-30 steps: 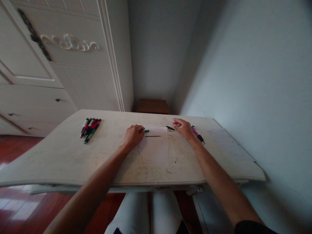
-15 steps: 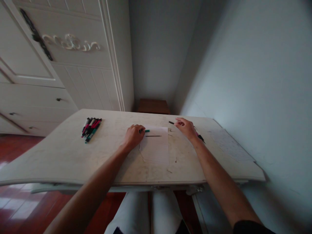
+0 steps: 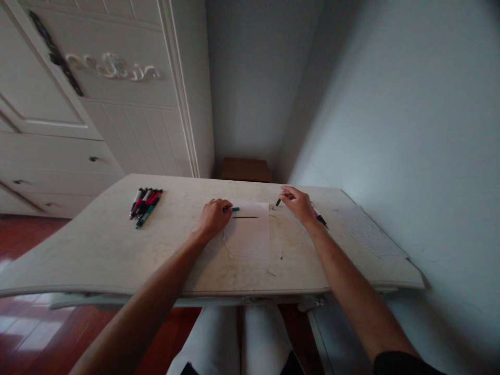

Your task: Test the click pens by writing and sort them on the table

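Note:
My left hand (image 3: 217,213) is closed on a green pen part (image 3: 235,209) at the upper left corner of a white sheet of paper (image 3: 248,239). On that sheet lies a thin dark pen refill (image 3: 245,217). To the right of the paper, my right hand (image 3: 296,202) pinches a short black pen part (image 3: 278,202), which points down and to the left. Its exact kind is too small to make out. Just beyond my right wrist, a dark and purple pen (image 3: 320,217) lies partly hidden on the table.
A pile of several pens (image 3: 145,207) lies at the left of the white table (image 3: 97,250). A written sheet (image 3: 367,232) lies at the right edge by the wall (image 3: 410,130). A white cabinet (image 3: 156,120) stands behind on the left. Small scraps dot the tabletop.
The black part in my right hand has tilted from nearly level to pointing steeply down. My left hand and the refill have stayed in place.

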Demonstrator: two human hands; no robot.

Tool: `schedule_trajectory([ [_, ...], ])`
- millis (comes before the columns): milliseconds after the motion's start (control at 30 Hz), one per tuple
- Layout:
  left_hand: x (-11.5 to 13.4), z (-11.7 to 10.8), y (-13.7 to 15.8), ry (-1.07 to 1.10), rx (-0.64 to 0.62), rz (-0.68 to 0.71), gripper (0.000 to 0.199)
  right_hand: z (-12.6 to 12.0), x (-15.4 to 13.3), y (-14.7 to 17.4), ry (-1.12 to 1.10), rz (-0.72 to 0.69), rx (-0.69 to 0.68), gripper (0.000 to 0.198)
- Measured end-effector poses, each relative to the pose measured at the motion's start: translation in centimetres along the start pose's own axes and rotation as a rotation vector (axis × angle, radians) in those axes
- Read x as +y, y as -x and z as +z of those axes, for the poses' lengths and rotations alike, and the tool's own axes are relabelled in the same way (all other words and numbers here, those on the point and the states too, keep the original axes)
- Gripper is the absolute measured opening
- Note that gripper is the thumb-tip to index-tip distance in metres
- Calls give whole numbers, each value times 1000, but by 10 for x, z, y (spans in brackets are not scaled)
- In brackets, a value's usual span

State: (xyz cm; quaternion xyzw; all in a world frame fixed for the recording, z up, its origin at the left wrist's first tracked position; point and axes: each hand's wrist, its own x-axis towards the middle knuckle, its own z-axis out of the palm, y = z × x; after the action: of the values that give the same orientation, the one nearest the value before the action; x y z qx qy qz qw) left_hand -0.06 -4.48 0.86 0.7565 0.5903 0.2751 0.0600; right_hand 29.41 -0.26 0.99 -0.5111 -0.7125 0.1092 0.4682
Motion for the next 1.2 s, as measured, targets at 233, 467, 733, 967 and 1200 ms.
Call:
schedule_trajectory([
  [233,1,0,1,1,7,-9,24,3,3,2,22,30,-56,34],
  [467,1,-1,0,1,14,3,23,4,5,2,11,71,-94,36],
  [733,0,0,0,7,-2,-4,23,4,6,2,2,64,-64,38],
  [967,-2,2,0,44,32,9,21,-8,-6,-1,52,49,250,51],
  [1200,4,-9,-1,75,249,-160,19,-14,-19,3,-92,290,234,62],
])
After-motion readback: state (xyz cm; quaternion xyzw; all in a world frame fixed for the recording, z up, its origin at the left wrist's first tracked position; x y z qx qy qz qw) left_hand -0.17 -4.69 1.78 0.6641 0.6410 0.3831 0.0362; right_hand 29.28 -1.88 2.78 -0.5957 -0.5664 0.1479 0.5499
